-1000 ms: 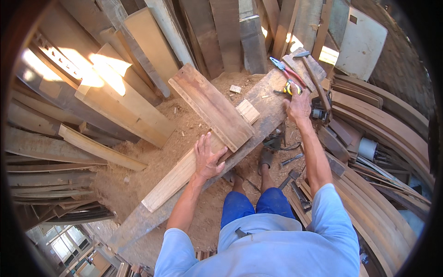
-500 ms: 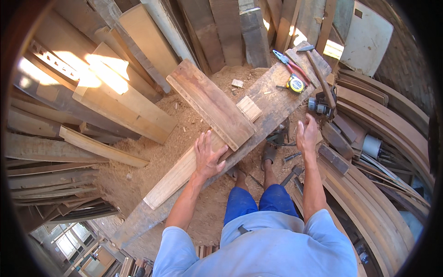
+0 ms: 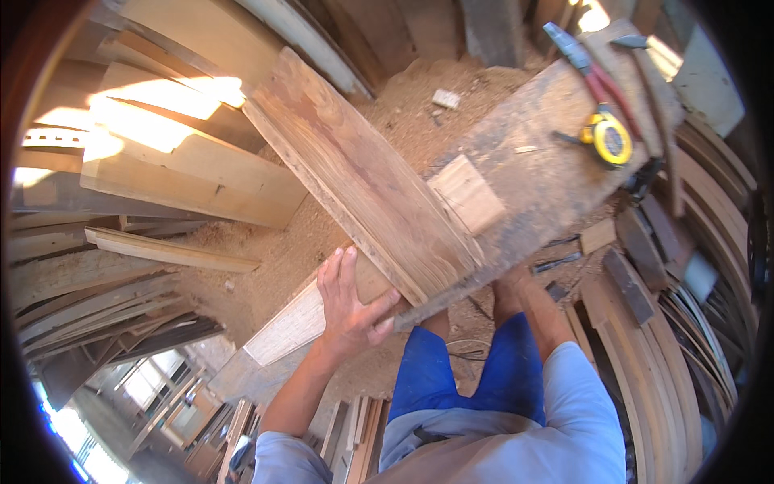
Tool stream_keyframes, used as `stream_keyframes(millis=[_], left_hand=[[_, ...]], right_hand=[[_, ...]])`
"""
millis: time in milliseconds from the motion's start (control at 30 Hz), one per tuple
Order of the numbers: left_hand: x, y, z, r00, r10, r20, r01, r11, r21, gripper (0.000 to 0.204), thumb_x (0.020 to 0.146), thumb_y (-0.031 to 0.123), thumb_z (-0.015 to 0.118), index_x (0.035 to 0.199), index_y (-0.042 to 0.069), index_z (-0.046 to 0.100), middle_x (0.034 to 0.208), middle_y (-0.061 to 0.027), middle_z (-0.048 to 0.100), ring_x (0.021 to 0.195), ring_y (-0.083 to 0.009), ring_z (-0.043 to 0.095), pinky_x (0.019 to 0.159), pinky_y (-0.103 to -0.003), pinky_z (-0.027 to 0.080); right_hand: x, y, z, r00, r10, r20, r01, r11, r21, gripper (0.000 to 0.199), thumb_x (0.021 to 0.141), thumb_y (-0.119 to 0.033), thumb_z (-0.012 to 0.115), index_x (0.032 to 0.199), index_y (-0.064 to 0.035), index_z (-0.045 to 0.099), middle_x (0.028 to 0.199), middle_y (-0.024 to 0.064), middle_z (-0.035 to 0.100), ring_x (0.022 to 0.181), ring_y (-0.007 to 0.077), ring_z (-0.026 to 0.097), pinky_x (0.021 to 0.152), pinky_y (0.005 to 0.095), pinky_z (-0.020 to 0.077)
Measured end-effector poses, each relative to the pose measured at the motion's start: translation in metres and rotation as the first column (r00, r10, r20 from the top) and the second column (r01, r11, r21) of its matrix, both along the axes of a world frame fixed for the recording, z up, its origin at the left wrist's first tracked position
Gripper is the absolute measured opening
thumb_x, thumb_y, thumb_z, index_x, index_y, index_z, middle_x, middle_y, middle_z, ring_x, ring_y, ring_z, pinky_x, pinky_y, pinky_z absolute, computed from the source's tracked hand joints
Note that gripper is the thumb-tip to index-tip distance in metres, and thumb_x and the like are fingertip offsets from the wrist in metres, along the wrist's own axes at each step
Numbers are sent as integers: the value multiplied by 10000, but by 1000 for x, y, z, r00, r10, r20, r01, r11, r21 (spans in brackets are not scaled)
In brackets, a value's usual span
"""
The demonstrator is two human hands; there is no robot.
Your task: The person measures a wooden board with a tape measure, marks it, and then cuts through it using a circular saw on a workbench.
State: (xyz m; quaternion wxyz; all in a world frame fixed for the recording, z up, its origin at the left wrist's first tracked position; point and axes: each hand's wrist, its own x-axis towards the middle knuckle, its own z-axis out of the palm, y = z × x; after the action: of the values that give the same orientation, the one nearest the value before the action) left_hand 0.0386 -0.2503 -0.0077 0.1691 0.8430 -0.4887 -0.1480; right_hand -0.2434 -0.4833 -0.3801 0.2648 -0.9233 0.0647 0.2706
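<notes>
Left hand [image 3: 348, 310] flat, fingers spread, on the pale board under the big plank [image 3: 363, 173]. Plank's long axis runs upper left to lower centre of frame. Right hand [image 3: 509, 284] mostly hidden beneath the tabletop [image 3: 548, 173]; fingers can't tell.

bare sawdust floor [image 3: 403, 105], boards [image 3: 185, 177] crowding left

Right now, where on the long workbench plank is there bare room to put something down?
The workbench plank is bare between the small wood block and the yellow tape measure. Its far end is crowded with the tape measure and pliers. The near part is covered by the wide board under the left hand.
</notes>
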Motion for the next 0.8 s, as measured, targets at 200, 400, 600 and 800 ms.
stream_keyframes(millis=[200,400,600,800], left_hand=[[-2,2,-3,998,46,-45,-43,998,51,478,629,303,845,1094,336,738,1566,-373,305,1398,-573,341,1070,-693,324],[-7,2,6,998,47,-51,-38,987,157,491,715,441,895,1163,410,696,1591,-356,251,1389,-565,343,1041,-689,376],[-4,0,2,999,42,-33,-39,996,79,473,622,315,860,1077,318,733,1574,-370,281,1397,-572,333,1077,-698,316],[-5,5,12,996,84,-32,-83,996,23,574,513,233,831,1080,231,744,1577,-375,295,1424,-563,314,1124,-673,266]], right_hand=[[5,-29,-81,940,8,-342,-46,994,-102,451,895,-246,633,1262,14,609,1154,294,698,1095,494,649,976,526,525],[9,-61,-109,903,-2,-431,-66,988,-143,505,877,-246,658,1302,18,585,1156,294,697,1111,500,638,986,521,519],[18,-120,-44,922,-91,-376,25,984,-177,565,860,-246,684,1341,23,561,1158,293,696,1126,507,627,996,516,513],[27,-165,161,857,-428,-287,477,870,124,654,824,-236,756,1374,42,537,1163,306,690,1172,519,602,1013,508,496]])
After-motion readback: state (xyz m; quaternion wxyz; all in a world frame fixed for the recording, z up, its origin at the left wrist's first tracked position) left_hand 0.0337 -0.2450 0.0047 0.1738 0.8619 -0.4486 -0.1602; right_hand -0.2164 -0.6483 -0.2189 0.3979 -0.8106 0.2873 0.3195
